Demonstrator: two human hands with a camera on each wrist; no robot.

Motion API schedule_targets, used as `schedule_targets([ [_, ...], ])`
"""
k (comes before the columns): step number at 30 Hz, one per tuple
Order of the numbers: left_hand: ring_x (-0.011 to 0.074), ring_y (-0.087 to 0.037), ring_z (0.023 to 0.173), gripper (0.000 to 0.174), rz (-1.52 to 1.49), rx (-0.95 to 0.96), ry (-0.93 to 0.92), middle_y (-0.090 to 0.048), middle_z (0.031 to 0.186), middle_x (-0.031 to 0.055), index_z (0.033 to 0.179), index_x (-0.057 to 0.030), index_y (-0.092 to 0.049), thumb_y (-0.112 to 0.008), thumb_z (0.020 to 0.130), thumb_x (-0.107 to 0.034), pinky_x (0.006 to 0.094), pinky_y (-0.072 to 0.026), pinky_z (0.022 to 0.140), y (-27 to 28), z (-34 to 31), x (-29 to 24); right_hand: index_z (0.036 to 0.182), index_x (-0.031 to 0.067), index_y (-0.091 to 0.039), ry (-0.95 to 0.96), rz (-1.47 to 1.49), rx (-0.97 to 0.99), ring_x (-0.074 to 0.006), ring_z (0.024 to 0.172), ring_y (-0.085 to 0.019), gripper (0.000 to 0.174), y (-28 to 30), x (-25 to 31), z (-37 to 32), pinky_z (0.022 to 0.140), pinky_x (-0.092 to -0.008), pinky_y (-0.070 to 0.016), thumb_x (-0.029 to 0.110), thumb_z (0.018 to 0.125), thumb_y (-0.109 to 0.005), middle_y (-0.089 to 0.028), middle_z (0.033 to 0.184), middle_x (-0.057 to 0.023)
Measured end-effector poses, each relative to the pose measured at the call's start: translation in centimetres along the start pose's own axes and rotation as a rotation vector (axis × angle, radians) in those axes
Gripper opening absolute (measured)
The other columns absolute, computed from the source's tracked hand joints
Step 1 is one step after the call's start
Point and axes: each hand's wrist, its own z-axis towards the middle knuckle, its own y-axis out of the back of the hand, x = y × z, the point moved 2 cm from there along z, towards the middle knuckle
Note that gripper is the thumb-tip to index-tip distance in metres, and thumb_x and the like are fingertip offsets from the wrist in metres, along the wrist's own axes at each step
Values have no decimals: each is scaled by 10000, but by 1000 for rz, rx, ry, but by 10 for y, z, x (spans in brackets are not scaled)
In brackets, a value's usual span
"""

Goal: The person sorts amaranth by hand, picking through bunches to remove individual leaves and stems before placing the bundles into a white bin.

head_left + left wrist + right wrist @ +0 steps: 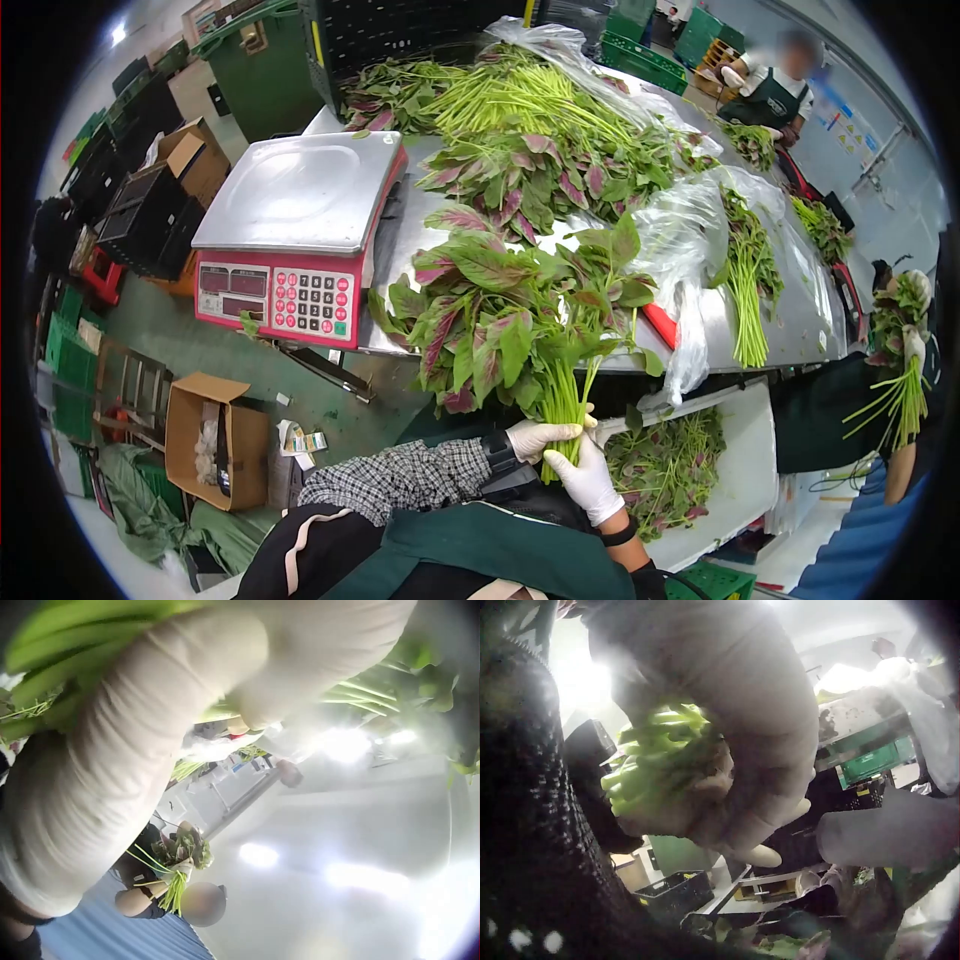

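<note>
I hold a bunch of red-and-green amaranth (pixel 500 320) upright by its pale green stems (pixel 566 400) in front of the steel table. My left hand (pixel 543 437), in a white glove, grips the stems just above their cut ends. Right below it, my gloved right hand (pixel 590 482) wraps round the same stem ends. The left wrist view shows the glove (pixel 135 750) curled over green stems (pixel 75 645). The right wrist view shows the right glove (pixel 735 712) closed round the stem butts (pixel 660 750).
A red digital scale (pixel 300 230) stands on the steel table (pixel 800 330) at left. Heaps of loose greens (pixel 520 130) and a plastic bag (pixel 680 240) cover the rest. A white tray (pixel 750 440) of trimmings sits below. A cardboard box (pixel 215 440) is on the floor. Another worker (pixel 905 340) holds a bunch at right.
</note>
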Motion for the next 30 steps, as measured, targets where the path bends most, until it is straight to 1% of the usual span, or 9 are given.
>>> schedule_targets([
  [4,186,-421,1193,370,14,-90,47,-393,1356,80,1126,-34,-577,-671,818,-217,337,-321,1014,2,-4,2,1160,22,-480,-50,-260,-31,-369,896,-598,468,-3,7,0,778,-409,-472,261,796,-653,-605,983,-219],
  [5,149,-511,1064,477,17,-143,30,-567,1129,38,1204,-47,-514,-700,803,-228,316,-429,916,3,-4,5,1158,25,-480,-59,-318,-39,-379,883,-596,470,-4,10,0,771,-419,-473,254,787,-656,-606,978,-221],
  [6,148,-529,1038,489,-1,-162,59,-578,1109,39,1214,-61,-507,-702,802,-237,304,-449,886,3,-5,5,1156,27,-480,-62,-377,-47,-389,870,-594,472,-4,11,2,763,-428,-473,246,778,-660,-606,972,-224],
  [8,151,-415,1184,564,-76,-177,114,-483,1265,33,1290,-49,-445,-677,818,-250,311,-309,1019,5,-6,12,1084,3,-496,21,-471,-96,-396,793,-592,453,-7,6,3,690,-448,-473,264,758,-674,-604,890,-221],
  [10,150,-458,1117,580,-5,-175,110,-502,1209,37,1299,-52,-436,-681,814,-255,302,-368,961,7,-7,9,984,-26,-511,35,-574,-122,-410,757,-589,410,-9,6,4,646,-452,-474,272,761,-683,-598,821,-226],
  [16,130,-539,922,531,184,-226,116,-559,974,27,1200,-71,-504,-735,763,-264,266,-493,739,-10,-14,-12,752,3,-588,218,-817,-110,-352,588,-565,296,-13,15,7,558,-426,-452,267,684,-703,-571,657,-166],
  [19,177,-532,1024,392,135,-234,48,-550,1134,95,1103,-39,-570,-718,779,-203,324,-451,876,2,-6,4,620,24,-598,230,-944,-40,-316,549,-574,357,-11,17,10,534,-402,-445,362,684,-696,-552,571,-149],
  [23,217,-477,1143,272,79,-162,30,-515,1239,142,1016,-36,-604,-683,794,-172,369,-372,986,8,-3,6,775,20,-601,121,-1028,113,-298,596,-603,450,-6,18,13,556,-394,-480,460,714,-671,-593,652,-136],
  [30,215,-436,1170,250,-23,-6,30,-411,1332,98,1005,-48,-602,-619,819,-214,368,-344,1000,15,2,12,1117,-44,-513,232,-682,3,-334,860,-592,719,10,11,15,733,-400,-481,506,690,-691,-590,928,-200],
])
